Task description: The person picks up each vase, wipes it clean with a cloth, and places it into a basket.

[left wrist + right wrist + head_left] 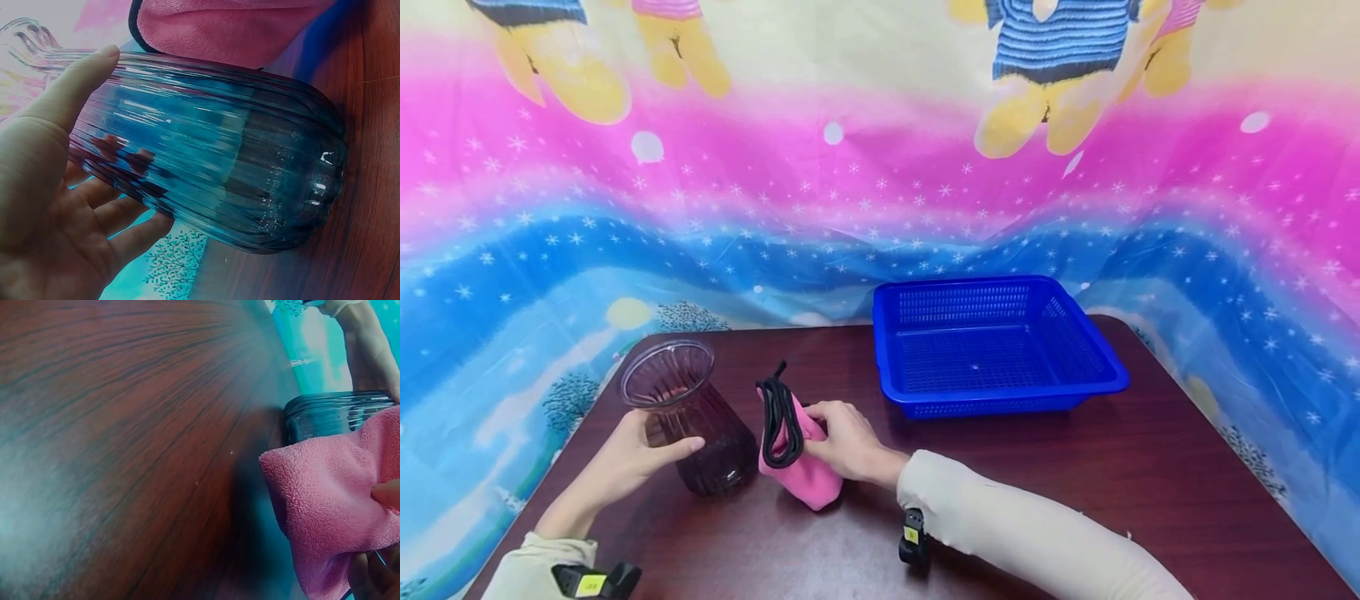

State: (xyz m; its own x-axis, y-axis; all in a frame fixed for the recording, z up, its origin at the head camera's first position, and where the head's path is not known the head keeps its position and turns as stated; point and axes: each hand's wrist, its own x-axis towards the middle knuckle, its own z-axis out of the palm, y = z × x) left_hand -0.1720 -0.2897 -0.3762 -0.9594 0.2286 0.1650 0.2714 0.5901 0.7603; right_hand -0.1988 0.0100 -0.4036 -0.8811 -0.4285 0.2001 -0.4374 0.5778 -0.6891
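Observation:
My left hand (638, 454) grips a ribbed, purple-tinted glass vase (711, 433) with a flared rim, near the table's left side. In the left wrist view the thumb lies along one side of the vase (206, 150), and the fingers reach round the other side. My right hand (850, 437) pinches a folded pink cloth (812, 479) with bunched black edging, just right of the vase. Its fluffy pile shows in the right wrist view, where the cloth (337, 494) overlaps part of the vase and its lower corner hangs close over the table.
A blue plastic basket (1000, 400) with perforated walls stands at the back right of the dark wood table (1075, 475). Behind the table hangs a colourful printed curtain (820, 192). Each wrist carries a small black camera.

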